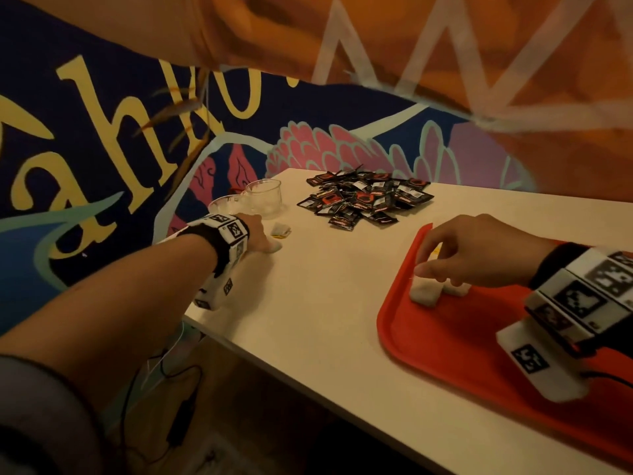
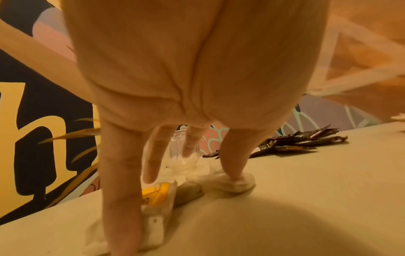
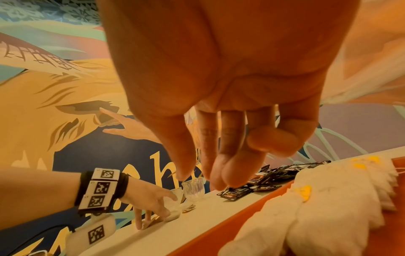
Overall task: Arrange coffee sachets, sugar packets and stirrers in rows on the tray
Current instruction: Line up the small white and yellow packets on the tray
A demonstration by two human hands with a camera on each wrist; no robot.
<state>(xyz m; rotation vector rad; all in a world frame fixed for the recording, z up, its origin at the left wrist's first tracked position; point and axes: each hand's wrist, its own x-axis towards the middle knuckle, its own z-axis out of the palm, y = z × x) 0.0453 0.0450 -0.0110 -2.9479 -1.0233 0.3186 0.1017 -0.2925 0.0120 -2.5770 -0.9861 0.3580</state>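
Observation:
On the red tray point(image 1: 462, 341) lie white sugar packets point(image 1: 424, 293), also seen as a heap of packets point(image 3: 324, 207) with yellow marks. My right hand point(image 1: 445, 265) hovers over them, its fingers point(image 3: 219, 173) loosely bent and nothing between them. At the table's left, my left hand point(image 1: 263, 234) reaches down with straight, spread fingers. One finger point(image 2: 118, 216) presses a white packet with a yellow mark point(image 2: 157, 194), and another presses a second white packet point(image 2: 221, 181). A pile of black coffee sachets point(image 1: 364, 198) lies at the back of the table.
Two clear glass cups point(image 1: 265, 197) stand just beyond my left hand, near the table's left corner. The white table's front edge point(image 1: 274, 354) runs diagonally, with cables hanging below it. A painted wall rises right behind the table.

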